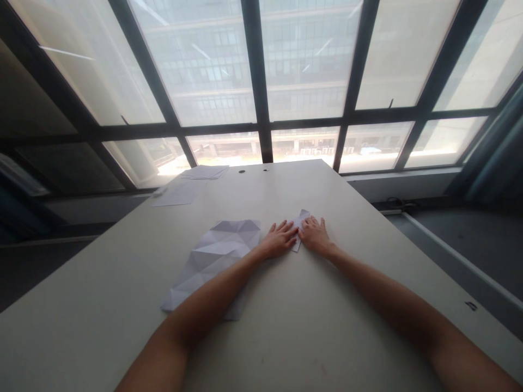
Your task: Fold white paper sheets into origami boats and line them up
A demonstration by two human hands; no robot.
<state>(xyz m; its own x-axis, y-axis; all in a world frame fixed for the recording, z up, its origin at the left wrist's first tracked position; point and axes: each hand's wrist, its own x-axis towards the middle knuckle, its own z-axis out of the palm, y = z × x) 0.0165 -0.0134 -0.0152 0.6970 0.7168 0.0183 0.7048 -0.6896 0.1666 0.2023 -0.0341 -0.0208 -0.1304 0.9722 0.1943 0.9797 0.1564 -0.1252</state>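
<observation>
A small piece of folded white paper [300,215] lies on the table between my two hands, partly covered by them. My left hand [280,239] rests flat with its fingers spread, the fingertips on the left side of the folded paper. From the right, my right hand [315,235] bends its fingers down onto the same paper and grips its edge; the undersides of those fingers are hidden. Left of my hands spreads a larger creased sheet of paper [218,247], marked by many fold lines. My left forearm passes over part of it.
The white table [122,288] runs forward to tall windows [302,60]. Several flat paper sheets [180,193] lie at its far left. A round dark spot [242,171] is near the far edge, and a small dark object [471,306] sits by the right edge.
</observation>
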